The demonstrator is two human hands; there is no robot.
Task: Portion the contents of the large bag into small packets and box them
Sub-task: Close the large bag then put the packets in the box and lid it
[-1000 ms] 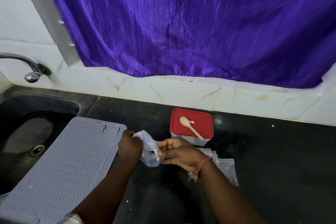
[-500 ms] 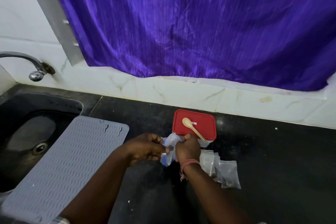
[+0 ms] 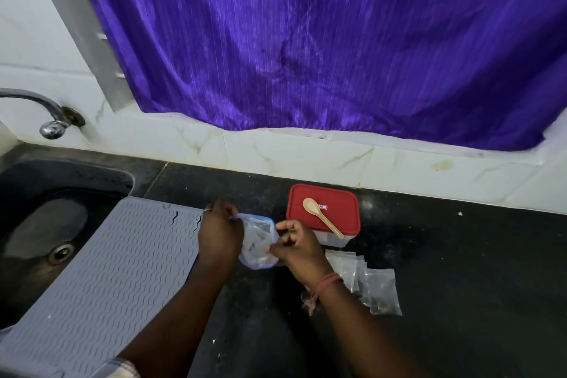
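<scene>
Black counter (image 3: 460, 270): both hands, left (image 3: 219, 232) and right (image 3: 296, 244), pinch the clear bag (image 3: 257, 238); box-lid label (image 3: 322, 207) unreadable

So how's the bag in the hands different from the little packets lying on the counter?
The bag has a blue rim along its top; the packets show none. The bag is held up between the left hand and right hand; the packets lie flat and overlapping on the counter. The bag looks bigger. Both are clear plastic.

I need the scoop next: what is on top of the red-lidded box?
A wooden spoon lies on the red lid, beside a small label. The box's contents are hidden.
</scene>
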